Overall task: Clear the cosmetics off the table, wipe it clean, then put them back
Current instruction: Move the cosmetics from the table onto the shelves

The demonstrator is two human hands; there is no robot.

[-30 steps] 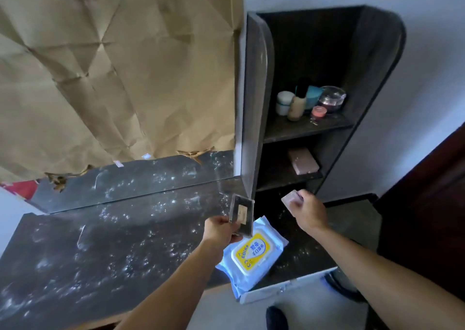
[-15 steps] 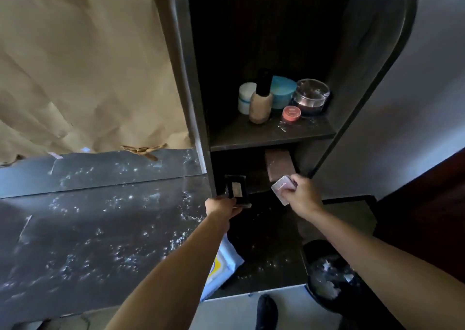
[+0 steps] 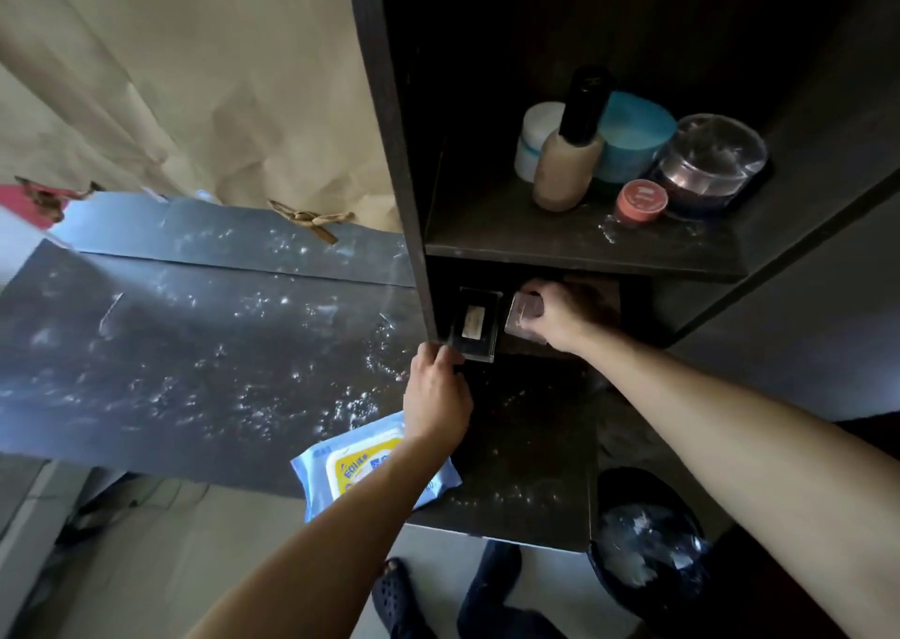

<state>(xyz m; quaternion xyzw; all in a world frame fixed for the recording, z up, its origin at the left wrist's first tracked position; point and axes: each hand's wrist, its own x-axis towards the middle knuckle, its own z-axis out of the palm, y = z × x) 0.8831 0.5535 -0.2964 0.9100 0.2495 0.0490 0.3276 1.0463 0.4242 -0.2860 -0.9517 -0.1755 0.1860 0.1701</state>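
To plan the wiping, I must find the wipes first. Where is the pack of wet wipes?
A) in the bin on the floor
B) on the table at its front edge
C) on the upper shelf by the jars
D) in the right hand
B: the pack of wet wipes lies on the table at its front edge, while the right hand holds a small pink case and the left hand a black compact.
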